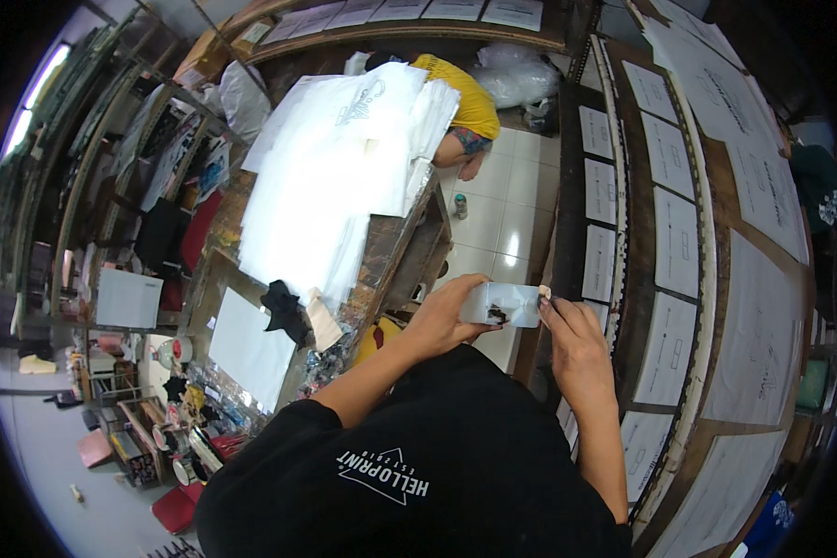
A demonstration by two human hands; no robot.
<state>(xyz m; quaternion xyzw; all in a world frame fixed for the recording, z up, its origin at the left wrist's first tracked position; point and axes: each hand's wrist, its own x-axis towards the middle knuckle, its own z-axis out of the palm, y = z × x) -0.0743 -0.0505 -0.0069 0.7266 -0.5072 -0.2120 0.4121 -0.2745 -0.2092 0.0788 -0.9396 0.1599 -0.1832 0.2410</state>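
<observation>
A translucent plastic bottle [521, 299] lies sideways in front of my body, with a dark stain or residue showing through its side. My left hand [442, 321] is closed round its left end, fingers along the far side and thumb beneath. At the bottle's right end my right hand [577, 339] pinches a small cream piece [545, 292], seemingly cloth, against it. Whether the bottle's mouth is open there is hidden by the fingers and the cream piece.
Ahead left, a table carries a tall stack of white sheets [316, 177], a black rag [285, 312] and a cream cloth [324, 321]. Racks of printed sheets [676, 242] run along my right. A person in a yellow shirt [460, 93] crouches beyond; a small bottle [460, 205] stands on the tiled floor.
</observation>
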